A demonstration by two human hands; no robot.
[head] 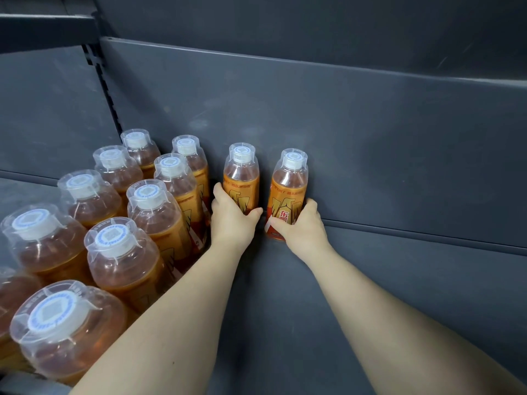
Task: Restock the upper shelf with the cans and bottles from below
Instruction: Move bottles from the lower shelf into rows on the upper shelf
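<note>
My left hand (232, 216) is wrapped round the lower part of one orange bottle (241, 178) in the middle of the frame, thumb on its right side. My right hand (303, 226) grips a second bottle (289, 186) just to the right of it, fingers curled over the label and thumb across the front. Both bottles are at the very back of the shelf (370, 280), close against the back panel (342, 124) and near each other with a narrow gap between. I cannot tell whether the second bottle's base sits flat.

The shelf is dark grey painted metal, matte and faintly scuffed, and its right half lies bare under my forearms. The back panel is the same grey, with pale smudges above the two bottles. In the left of the frame a packed block of bottles (148, 206) runs from the back panel to the lower left corner, each with a white cap under a clear cover. A slotted upright (104, 89) rises at the upper left, and the edge of another grey shelf (48, 27) crosses the top left corner.
</note>
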